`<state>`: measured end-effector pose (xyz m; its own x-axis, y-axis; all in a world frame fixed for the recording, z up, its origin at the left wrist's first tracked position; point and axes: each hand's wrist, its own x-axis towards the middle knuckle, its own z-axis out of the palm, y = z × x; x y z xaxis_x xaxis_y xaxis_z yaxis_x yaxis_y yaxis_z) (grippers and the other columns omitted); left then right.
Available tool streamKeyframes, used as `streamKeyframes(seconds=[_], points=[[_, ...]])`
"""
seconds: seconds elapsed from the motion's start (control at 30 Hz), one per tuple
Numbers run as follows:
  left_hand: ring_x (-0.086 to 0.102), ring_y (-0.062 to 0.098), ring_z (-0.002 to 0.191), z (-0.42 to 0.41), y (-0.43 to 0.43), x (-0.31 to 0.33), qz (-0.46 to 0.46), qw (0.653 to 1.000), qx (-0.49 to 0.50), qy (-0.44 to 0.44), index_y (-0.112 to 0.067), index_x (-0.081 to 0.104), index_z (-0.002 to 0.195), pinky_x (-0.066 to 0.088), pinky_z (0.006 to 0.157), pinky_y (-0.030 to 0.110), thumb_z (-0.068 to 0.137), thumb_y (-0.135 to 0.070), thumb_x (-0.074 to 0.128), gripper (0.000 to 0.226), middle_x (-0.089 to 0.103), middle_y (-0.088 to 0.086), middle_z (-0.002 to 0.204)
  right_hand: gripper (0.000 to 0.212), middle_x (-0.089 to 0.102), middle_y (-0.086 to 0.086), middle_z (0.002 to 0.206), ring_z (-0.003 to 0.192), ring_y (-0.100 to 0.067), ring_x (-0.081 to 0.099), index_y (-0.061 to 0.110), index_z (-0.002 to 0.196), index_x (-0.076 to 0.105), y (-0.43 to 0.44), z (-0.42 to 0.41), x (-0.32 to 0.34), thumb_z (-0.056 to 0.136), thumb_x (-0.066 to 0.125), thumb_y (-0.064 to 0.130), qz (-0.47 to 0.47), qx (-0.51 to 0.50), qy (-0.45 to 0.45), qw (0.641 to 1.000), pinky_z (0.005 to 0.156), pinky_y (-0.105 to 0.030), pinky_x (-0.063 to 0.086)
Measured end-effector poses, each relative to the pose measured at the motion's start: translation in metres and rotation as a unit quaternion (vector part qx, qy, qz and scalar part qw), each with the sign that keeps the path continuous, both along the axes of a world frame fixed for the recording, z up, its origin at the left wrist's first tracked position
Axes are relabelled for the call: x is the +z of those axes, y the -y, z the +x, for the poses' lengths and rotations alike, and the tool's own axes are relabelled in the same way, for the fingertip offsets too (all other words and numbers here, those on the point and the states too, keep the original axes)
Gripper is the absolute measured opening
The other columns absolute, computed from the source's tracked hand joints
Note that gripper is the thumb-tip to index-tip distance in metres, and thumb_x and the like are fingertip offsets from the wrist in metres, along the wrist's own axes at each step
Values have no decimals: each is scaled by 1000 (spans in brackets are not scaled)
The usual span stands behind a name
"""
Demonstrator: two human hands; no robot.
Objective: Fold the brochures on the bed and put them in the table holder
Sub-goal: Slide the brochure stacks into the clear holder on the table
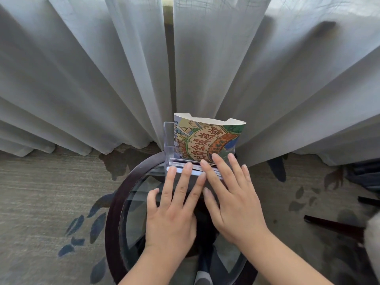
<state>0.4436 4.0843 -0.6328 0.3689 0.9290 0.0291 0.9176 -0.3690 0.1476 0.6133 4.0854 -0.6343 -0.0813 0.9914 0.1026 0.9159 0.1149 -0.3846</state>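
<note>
A folded colourful brochure (207, 138) stands upright in the clear acrylic holder (169, 138) at the far edge of a round glass table (115, 202). The brochure's top bows outward and its printed front faces me. My left hand (174, 210) lies flat with fingers spread, and its fingertips touch the holder's front lip. My right hand (232, 198) is also flat and spread, with fingertips against the holder's front just below the brochure. Neither hand grips anything. The holder's base is partly hidden by my fingers.
Pale curtains (102, 79) hang right behind the table and reach the patterned carpet (41, 192). Dark furniture legs (333, 225) stand at the right. The table has a dark wooden rim.
</note>
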Motion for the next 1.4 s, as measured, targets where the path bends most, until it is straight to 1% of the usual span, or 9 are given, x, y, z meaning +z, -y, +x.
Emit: streamKeyframes(seconds=[0.17, 0.4, 0.6, 0.73, 0.87, 0.93, 1.07, 1.17, 1.4], points=[[26, 27, 154, -5, -30, 8, 17, 999, -27, -26, -32, 24, 161, 39, 92, 49, 79, -25, 70, 95, 17, 0, 170, 50, 51, -4, 151, 153, -30, 30, 27, 155, 45, -30, 5, -4, 105, 50, 28, 41, -7, 27, 999, 123, -56, 25], [23, 30, 154, -1, -43, 11, -13, 998, -25, -52, -28, 25, 161, 39, 97, 49, 83, -23, 68, 89, 19, 3, 169, 62, 40, -12, 159, 154, -42, 21, 25, 161, 33, -41, 5, -5, 102, 53, 23, 27, -37, 100, 994, 124, -60, 20], [10, 28, 157, 1, -36, 8, -18, 999, -13, -32, -24, 19, 162, 38, 106, 52, 85, -26, 67, 91, 13, 6, 171, 80, 5, -15, 172, 159, -37, 0, 14, 164, 17, -14, -4, -13, 96, 57, 22, 21, -18, 116, 993, 128, -52, 7], [6, 25, 158, 2, -38, 8, -33, 999, -2, -24, -22, 14, 163, 33, 113, 52, 89, -29, 57, 86, 7, 6, 171, 74, 6, -22, 169, 158, -39, 1, 0, 161, 20, -10, -18, -6, 97, 38, 32, 11, -35, 134, 990, 129, -48, -4], [10, 25, 158, 5, -38, 9, -19, 1000, 6, -14, -23, 18, 162, 24, 121, 51, 92, -34, 46, 76, 11, 5, 171, 71, 8, -19, 170, 158, -33, 6, 1, 161, 18, -12, -31, 0, 98, 25, 33, -42, -12, 92, 995, 129, -49, 9], [8, 27, 158, 7, -40, 7, -18, 1000, 6, 1, -21, 19, 162, 21, 124, 50, 94, -31, 50, 75, 11, 6, 170, 70, 3, -17, 170, 159, -32, 2, 3, 162, 13, -15, -30, 1, 100, 21, 33, -55, -11, 94, 994, 129, -47, 6], [-4, 29, 157, 14, -40, -1, -30, 999, 7, 19, -20, 9, 162, 16, 127, 48, 96, -25, 57, 82, 1, 6, 170, 73, -10, -13, 170, 158, -28, -11, 7, 163, 1, -21, -29, 0, 105, 38, 29, -82, -9, 91, 992, 127, -42, -10], [-10, 29, 156, 15, -42, -4, -30, 999, 10, 5, -21, 1, 162, 7, 128, 46, 97, -27, 57, 86, -6, 5, 170, 75, -20, -11, 168, 155, -27, -22, 9, 162, -9, -21, -32, 2, 106, 35, 31, -92, -12, 112, 989, 123, -41, -20], [-6, 28, 157, 4, -44, -7, -19, 1000, -17, -11, -21, 5, 163, 6, 126, 45, 92, -23, 59, 90, -3, 5, 171, 86, -17, -8, 170, 157, -24, -19, 11, 162, -9, -17, -28, 14, 98, 47, 24, -118, -11, 98, 988, 123, -39, -18]])
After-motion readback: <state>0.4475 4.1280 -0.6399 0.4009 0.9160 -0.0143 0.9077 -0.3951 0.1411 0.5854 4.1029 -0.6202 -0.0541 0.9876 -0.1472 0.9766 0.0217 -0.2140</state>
